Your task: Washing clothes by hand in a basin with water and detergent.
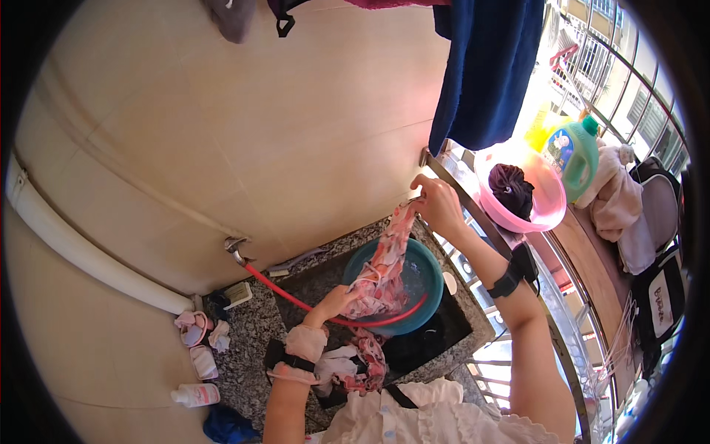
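A wet pink patterned garment (388, 261) stretches between my two hands over a teal plastic basin (434, 277). My right hand (440, 206) pinches its upper end, raised above the basin's far rim. Lower down, my left hand (334, 304) grips the garment near the basin's left rim. Water shows inside the basin, beside the cloth. A red hose (288, 301) runs from the wall tap (237, 252) and its free end curves over the basin. More wet clothes, pink patterned and white (355, 363), lie in the stone sink (302, 283) close to my body.
A pink basin (546, 219) with a dark cloth (510, 191) stands on the right ledge, beside a green detergent jug (574, 155). Navy fabric (482, 77) hangs overhead. A scrubbing brush (280, 272), a soap dish (238, 294) and a white bottle (197, 395) are at the left.
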### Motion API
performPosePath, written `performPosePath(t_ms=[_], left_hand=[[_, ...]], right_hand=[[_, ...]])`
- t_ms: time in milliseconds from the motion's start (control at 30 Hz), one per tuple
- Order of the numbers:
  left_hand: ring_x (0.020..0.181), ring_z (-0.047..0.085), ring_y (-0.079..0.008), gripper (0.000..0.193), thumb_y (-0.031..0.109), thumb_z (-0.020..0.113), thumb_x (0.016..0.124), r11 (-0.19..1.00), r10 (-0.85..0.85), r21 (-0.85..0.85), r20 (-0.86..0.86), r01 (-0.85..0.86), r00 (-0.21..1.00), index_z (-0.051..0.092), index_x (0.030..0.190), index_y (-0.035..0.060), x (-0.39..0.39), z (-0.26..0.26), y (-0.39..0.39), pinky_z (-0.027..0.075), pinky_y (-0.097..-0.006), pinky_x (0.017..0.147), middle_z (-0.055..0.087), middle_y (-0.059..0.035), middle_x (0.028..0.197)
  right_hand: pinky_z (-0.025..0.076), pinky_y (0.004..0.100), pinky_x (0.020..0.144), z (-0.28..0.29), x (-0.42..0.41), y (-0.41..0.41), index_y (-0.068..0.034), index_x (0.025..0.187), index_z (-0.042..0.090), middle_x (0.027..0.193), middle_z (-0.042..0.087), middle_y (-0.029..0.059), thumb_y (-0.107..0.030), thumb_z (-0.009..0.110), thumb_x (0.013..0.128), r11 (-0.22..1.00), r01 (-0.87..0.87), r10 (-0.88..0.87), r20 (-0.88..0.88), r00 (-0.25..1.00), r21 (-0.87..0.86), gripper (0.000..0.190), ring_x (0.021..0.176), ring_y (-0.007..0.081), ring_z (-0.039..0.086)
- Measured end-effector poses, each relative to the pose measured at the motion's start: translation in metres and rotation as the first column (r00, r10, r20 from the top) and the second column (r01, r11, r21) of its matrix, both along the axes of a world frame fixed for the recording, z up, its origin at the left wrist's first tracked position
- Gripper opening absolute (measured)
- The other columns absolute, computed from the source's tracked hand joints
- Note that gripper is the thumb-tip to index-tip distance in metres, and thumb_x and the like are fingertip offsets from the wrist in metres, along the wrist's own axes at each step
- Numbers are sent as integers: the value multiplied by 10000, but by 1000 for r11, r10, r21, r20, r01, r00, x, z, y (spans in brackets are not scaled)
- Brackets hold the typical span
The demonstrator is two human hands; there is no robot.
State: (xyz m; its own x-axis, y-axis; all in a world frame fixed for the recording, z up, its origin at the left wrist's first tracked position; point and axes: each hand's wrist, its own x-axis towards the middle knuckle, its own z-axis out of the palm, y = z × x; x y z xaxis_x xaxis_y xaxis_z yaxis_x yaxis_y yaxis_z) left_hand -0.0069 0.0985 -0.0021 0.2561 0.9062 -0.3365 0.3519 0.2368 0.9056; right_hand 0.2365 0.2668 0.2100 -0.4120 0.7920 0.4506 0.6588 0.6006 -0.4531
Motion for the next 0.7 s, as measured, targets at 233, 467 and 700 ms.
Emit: performPosePath(t_ms=[233,467,700], left_hand=[[1073,558,-139,480,317,516,963,986,153,-156,749,-53,645,439,1371,76,38,55,7,456,-301,923,597,-52,1154],[981,573,-119,514,210,636,895,965,243,-258,813,-47,529,445,1328,7,76,49,-4,480,-260,830,576,-56,1139],[925,571,-104,393,167,635,885,984,164,-64,665,-163,728,532,1225,-1,71,72,2,470,-260,805,602,-32,1067]], right_hand=[[505,382,626,-69,-4,-60,-28,872,627,749,607,104,-63,592,784,961,-230,226,-44,973,-156,101,665,283,629],[493,384,815,-237,-19,-114,0,1178,537,1005,638,223,-221,633,814,713,-255,36,-330,943,-653,436,918,356,631],[378,295,1008,-252,-7,-75,-69,1412,359,1279,510,61,-189,652,873,259,-551,155,-528,835,-794,625,1175,146,473]])
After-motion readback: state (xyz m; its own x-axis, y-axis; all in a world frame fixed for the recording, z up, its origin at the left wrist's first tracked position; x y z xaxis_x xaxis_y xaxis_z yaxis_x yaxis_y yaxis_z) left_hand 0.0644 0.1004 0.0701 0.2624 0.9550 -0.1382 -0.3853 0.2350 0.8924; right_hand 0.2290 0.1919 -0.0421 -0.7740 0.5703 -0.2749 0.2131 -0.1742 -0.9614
